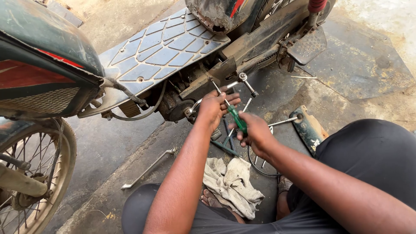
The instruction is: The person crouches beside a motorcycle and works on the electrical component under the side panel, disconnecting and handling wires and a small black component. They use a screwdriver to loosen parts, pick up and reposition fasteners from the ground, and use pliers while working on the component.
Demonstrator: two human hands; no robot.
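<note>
My right hand (pixel 255 132) grips the green handle of a screwdriver (pixel 237 119). Its shaft runs up and left to the underside of a scooter (pixel 203 82), just below the grey footboard (pixel 160 47). My left hand (pixel 214 108) is cupped around the shaft near the tip, fingers against the engine area. A T-shaped socket wrench (pixel 245 82) sticks out of the frame just above my left hand.
A long ring spanner (pixel 149 169) lies on the oily concrete at lower left. A dirty rag (pixel 232 184) lies between my knees, with several tools beside it. A dark plastic cover (pixel 308 128) rests to the right. The spoked wheel (pixel 30 173) stands at far left.
</note>
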